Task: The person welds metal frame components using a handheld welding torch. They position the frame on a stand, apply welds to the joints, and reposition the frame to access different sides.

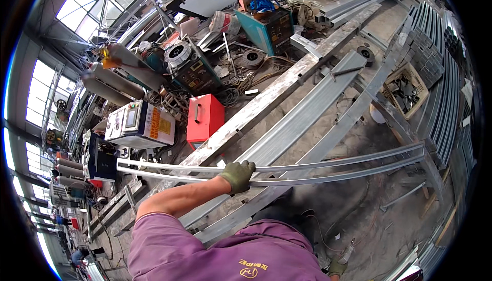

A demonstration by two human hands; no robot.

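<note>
A long, narrow metal frame [333,179] of two parallel bars, joined at its right end, stretches across in front of me. My left hand [238,177], in an olive-green glove, is closed around the frame near its middle. Under it run long metal beams, among them a wide grooved channel [297,119] and a flat-faced beam [341,127]. Low at the right, by my body, is my gloved right hand [337,268]. Its fingers are partly cut off by my shirt and the lower edge. A small pale object [348,252] shows at that hand; its kind is unclear.
A red metal box [205,119], a white machine with a panel [141,123] and teal welding machine [266,28] stand beyond the beams. Gas cylinders [110,86] lean at the left. At right are a crate of metal pieces [406,90] and stacked steel profiles [443,71]. A thin hose [319,228] trails on the floor.
</note>
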